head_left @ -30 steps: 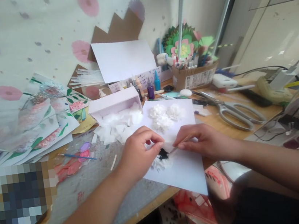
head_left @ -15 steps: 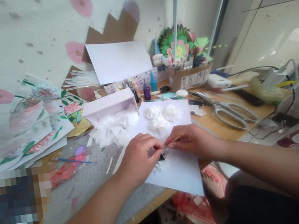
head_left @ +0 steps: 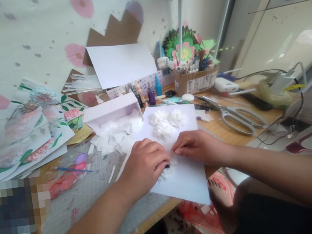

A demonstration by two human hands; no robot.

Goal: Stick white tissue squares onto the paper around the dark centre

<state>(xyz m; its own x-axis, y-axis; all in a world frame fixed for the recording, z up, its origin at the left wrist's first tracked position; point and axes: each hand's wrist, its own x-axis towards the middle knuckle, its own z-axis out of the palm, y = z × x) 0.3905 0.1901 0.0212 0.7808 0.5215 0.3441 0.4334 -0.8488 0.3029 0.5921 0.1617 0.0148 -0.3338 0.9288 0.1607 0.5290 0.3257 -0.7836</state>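
Note:
My right hand (head_left: 198, 147) pinches a thin wooden stick (head_left: 183, 143) just above a white sheet of paper (head_left: 192, 183). Close by on its left, my left hand (head_left: 147, 162) has its fingers curled and pressed together; what they hold is hidden. A pale, blurred scrap shows between the two hands. Under my left fingertips lies a partly covered white frilled paper flower (head_left: 166, 175) with a small black spot (head_left: 167, 166) by it. Three fluffy white paper flowers (head_left: 164, 127) rest on the sheet beyond my hands.
A white box (head_left: 111, 109) lies on its side, spilling white paper pieces (head_left: 118, 135) onto the grey cutting mat (head_left: 98, 205). Large scissors (head_left: 236, 118) lie to the right. Small paint bottles (head_left: 151, 96) and a cardboard box of pens (head_left: 195, 81) stand behind. A blue brush (head_left: 75, 169) lies left.
My left hand has turned slightly, its fingers lowering over the black spot and closing together. My right hand keeps the stick almost in place. The view has shifted a little.

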